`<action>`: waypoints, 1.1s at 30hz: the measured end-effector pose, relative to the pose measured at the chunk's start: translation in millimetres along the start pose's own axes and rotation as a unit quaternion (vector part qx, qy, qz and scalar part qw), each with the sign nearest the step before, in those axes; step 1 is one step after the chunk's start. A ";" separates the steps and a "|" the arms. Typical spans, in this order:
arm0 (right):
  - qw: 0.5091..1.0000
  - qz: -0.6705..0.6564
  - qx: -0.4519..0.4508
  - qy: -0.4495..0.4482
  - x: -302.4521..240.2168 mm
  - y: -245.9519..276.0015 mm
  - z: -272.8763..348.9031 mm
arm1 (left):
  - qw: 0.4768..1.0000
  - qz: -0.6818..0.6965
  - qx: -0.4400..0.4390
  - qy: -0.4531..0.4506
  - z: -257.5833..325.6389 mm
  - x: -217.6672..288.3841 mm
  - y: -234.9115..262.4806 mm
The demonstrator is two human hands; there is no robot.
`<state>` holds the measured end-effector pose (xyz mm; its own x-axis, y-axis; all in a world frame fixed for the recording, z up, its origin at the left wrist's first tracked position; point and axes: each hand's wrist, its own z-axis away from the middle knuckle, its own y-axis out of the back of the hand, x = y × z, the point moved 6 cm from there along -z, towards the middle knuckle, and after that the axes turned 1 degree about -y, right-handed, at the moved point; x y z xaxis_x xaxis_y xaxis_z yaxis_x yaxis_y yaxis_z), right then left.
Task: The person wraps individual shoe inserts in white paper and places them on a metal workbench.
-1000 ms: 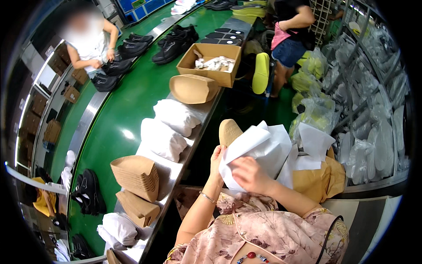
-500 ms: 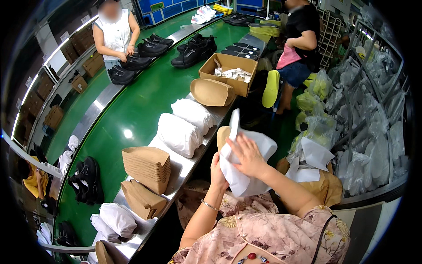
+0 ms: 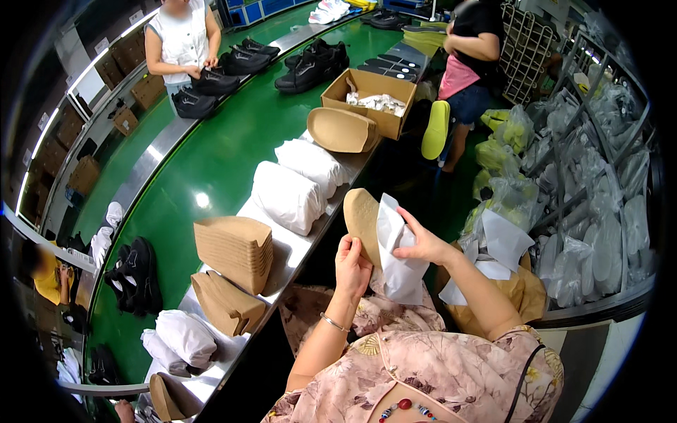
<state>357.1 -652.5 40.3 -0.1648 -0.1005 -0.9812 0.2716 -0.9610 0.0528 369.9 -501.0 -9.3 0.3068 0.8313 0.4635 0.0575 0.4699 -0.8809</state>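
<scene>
Head view shows a tan shoe insert held up over the lap, near the right edge of the long table. White paper wraps its right side. Left hand grips the insert from below. Right hand pinches the paper. Left of them sit white bundles and tan stacks. Far off stands a box.

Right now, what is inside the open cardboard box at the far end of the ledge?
The cardboard box holds crumpled white paper pieces along its middle. What lies beneath the paper, and the box floor nearest its front wall, are hidden from this view.
</scene>
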 end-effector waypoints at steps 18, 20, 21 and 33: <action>0.799 0.552 0.148 0.185 11.3 -2.4 55.8 | 0.681 -0.704 -0.023 -0.197 -9.5 1.5 -47.8; 0.783 0.577 0.139 0.186 3.4 -8.8 55.8 | 0.689 -0.703 -0.021 -0.174 -12.4 -2.9 -48.2; 0.776 0.586 0.139 0.185 2.6 -11.7 55.3 | 0.715 -0.679 -0.022 -0.164 -12.8 -4.4 -50.7; 0.886 0.385 0.188 0.179 -18.0 -6.0 51.9 | 0.929 -0.355 0.079 -0.065 -30.3 45.8 -15.6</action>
<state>309.2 -658.3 67.4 0.2618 -0.7392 -0.6205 -0.1722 -0.6684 0.7236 411.8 -479.2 22.7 0.1265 0.3202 0.9389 0.0583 0.9424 -0.3292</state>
